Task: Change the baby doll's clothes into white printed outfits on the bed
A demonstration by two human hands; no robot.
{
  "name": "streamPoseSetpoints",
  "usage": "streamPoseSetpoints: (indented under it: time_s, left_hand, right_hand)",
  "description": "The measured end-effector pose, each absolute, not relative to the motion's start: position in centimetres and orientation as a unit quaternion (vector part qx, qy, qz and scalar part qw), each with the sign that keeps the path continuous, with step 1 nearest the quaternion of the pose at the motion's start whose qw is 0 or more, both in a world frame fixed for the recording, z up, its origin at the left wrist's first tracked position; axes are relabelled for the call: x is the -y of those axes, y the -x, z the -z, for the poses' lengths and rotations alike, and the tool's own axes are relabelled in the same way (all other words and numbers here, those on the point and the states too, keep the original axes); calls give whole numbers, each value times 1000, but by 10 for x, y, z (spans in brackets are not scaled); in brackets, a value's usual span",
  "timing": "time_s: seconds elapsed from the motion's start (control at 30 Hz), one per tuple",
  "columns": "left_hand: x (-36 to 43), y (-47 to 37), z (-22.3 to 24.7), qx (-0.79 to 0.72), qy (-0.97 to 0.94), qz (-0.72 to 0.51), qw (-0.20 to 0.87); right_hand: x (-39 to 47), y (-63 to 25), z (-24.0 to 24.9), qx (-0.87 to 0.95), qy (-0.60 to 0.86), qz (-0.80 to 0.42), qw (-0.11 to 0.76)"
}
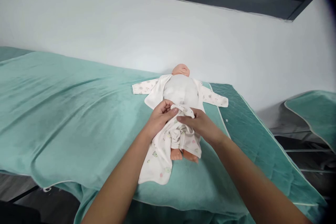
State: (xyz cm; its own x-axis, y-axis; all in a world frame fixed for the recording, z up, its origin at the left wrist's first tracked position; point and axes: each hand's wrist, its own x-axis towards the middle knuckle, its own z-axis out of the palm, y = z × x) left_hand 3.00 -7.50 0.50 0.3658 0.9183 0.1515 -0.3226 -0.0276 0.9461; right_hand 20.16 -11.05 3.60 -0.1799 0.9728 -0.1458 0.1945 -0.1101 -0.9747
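Observation:
A baby doll [181, 89] lies on its back, its head toward the wall and its two bare feet [176, 154] toward me. Its white printed long-sleeved top [157, 94] is spread open at the front, with the sleeves stretched out to both sides. Over the doll's lower body, a second white printed baby garment [160, 154] is bunched up and partly covers the legs. My left hand [161, 115] pinches the gathered upper edge of this garment on the left. On the right, my right hand [198, 122] is closed on the same bunched fabric, thumb on top.
A green sheet [78, 112] with folds covers the bed, and a darker quilted pad [252, 140] lies along its right side. Behind the doll stands a white wall [131, 28]. Another green-covered surface [315, 112] with metal rails is at the right.

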Motion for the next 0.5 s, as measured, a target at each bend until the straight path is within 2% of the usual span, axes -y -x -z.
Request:
streamPoseSetpoints:
  time_s: [0.3, 0.5]
  left_hand:
    - [73, -29, -5, -263, -558, -460, 639]
    - [70, -26, -5, -267, -584, -393, 658]
  right_hand:
    - [100, -206, -33, 477, 481, -548, 492]
    - [101, -203, -33, 466, 459, -559, 509]
